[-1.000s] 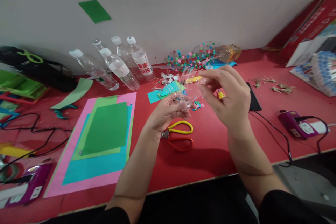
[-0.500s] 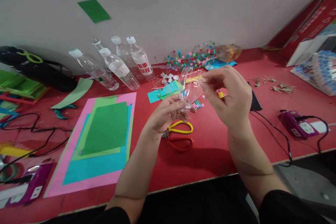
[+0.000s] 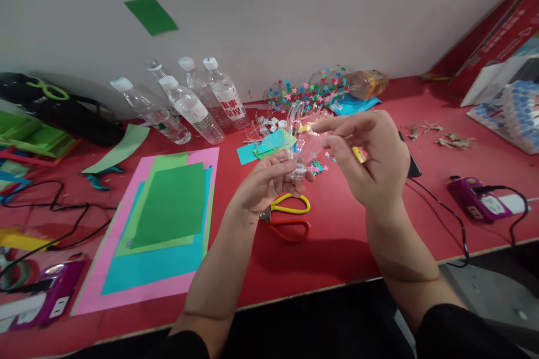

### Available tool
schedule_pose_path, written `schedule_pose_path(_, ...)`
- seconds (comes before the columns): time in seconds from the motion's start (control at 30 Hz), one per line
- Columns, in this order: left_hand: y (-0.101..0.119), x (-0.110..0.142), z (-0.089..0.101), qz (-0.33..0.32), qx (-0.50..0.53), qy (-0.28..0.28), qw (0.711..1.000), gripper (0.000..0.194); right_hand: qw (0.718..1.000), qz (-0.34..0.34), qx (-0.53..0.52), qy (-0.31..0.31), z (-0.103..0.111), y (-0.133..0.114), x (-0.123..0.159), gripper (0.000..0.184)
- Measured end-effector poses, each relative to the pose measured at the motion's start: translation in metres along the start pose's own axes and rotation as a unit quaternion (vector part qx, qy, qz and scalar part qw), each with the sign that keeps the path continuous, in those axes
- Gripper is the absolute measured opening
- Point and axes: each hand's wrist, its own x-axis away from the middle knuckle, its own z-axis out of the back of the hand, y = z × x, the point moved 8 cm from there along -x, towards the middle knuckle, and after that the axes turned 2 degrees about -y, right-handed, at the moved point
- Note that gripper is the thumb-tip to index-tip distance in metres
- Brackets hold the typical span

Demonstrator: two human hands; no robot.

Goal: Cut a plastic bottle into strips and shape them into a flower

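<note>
A clear plastic bottle top (image 3: pixel 298 168), cut into thin strips that fan out upward, is held by its neck in my left hand (image 3: pixel 267 179). Beside the strips on the right is my right hand (image 3: pixel 370 157), its index finger stretched toward them and its thumb apart from it; whether a fingertip touches a strip is hard to see. Below my left hand lie scissors (image 3: pixel 290 205) with one yellow and one red handle, their blades partly hidden by that hand. Small star confetti (image 3: pixel 316 168) lies just behind the bottle top.
Stacked coloured paper sheets (image 3: pixel 168 207) lie at left. Several plastic bottles (image 3: pixel 197 115) stand by the wall. A star-filled clear bottle (image 3: pixel 290 95) lies at the back. Purple power strips (image 3: pixel 478 199) with cables sit at both sides, and a phone (image 3: pixel 415 162) is behind my right hand.
My right hand has shifted slightly right, its index finger straightening and parting from the thumb. The strips now spread upright. My left hand keeps its hold.
</note>
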Motion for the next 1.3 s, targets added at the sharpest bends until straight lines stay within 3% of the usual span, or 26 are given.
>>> schedule_pose_path(0.13,0.002,0.001,-0.002,-0.005,0.005,-0.004,1.000,0.028,0.997,-0.037,-0.071,-0.011,-0.007,0.007,0.004,0.003)
schedule_pose_path(0.43,0.005,-0.002,0.003,-0.020,0.019,0.037,0.999,0.025,0.991,-0.065,-0.104,-0.048,-0.017,0.012,0.004,0.006)
schedule_pose_path(0.6,0.003,-0.003,0.004,-0.024,0.029,0.060,0.998,0.024,0.988,-0.084,-0.087,-0.097,-0.024,0.016,0.001,0.022)
schedule_pose_path(0.83,0.001,-0.004,0.006,-0.034,0.035,0.088,0.995,0.026,0.989,-0.019,0.030,-0.142,-0.034,0.013,-0.002,0.012)
schedule_pose_path(1.07,0.013,-0.001,0.015,-0.090,0.018,0.135,0.987,0.032,0.983,0.035,0.083,-0.161,-0.042,0.002,0.001,0.021)
schedule_pose_path(1.3,0.017,0.002,0.012,-0.117,0.012,0.143,0.983,0.031,0.983,0.075,0.099,-0.135,-0.043,-0.004,0.002,0.016)
